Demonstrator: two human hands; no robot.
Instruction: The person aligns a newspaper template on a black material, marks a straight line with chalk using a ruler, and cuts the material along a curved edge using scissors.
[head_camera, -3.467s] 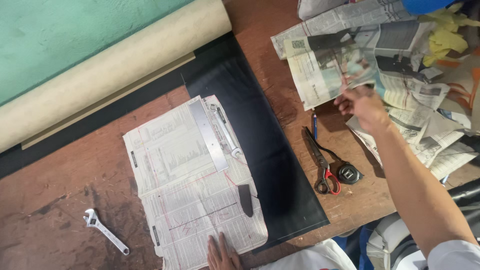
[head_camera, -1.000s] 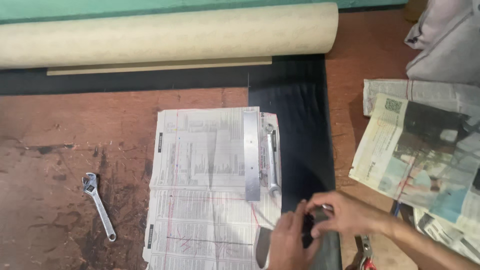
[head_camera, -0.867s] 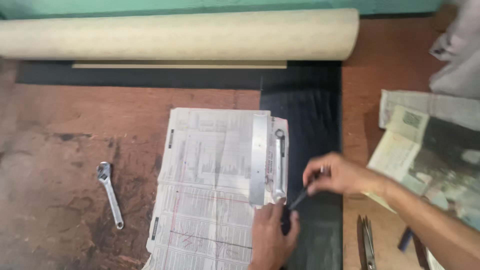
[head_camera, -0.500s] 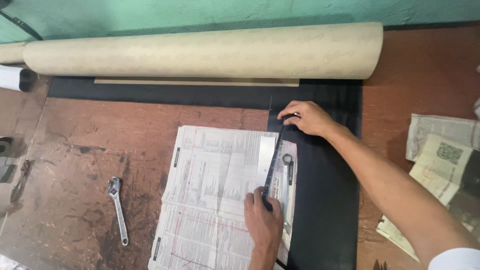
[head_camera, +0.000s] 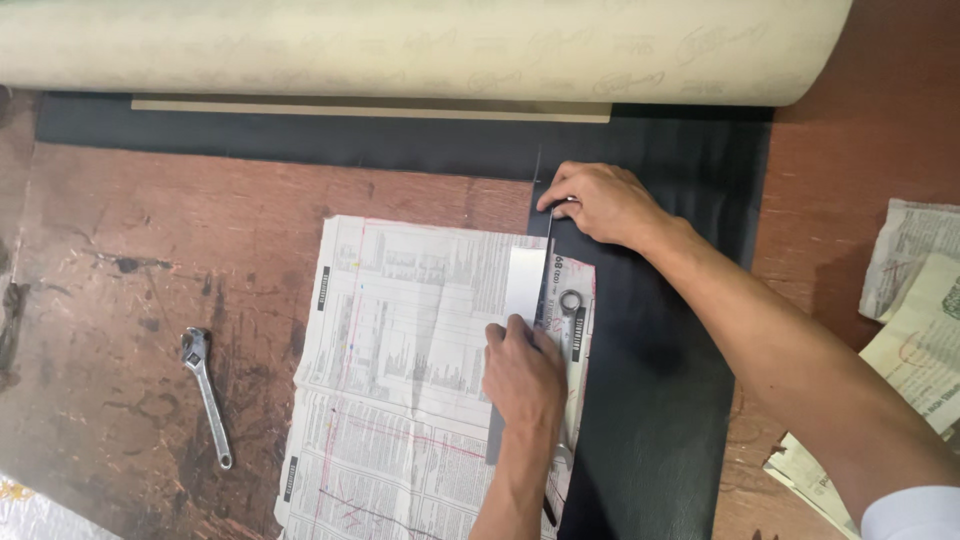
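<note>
My left hand (head_camera: 525, 375) presses flat, fingers together, on the metal ruler (head_camera: 522, 290), which lies upright across the newspaper sheet (head_camera: 400, 370) at frame centre. My right hand (head_camera: 600, 203) pinches a thin dark blade tool (head_camera: 547, 262) at the ruler's upper right edge, over the black sheet (head_camera: 660, 400). A combination spanner (head_camera: 570, 330) lies just right of the ruler. An adjustable wrench (head_camera: 205, 390) rests at lower left.

A flat metal ruler (head_camera: 522, 300) lies lengthwise down the right part of a spread newspaper (head_camera: 400, 380) (its lower half hidden), with a thin dark tool (head_camera: 546, 262) running along its right edge.
</note>
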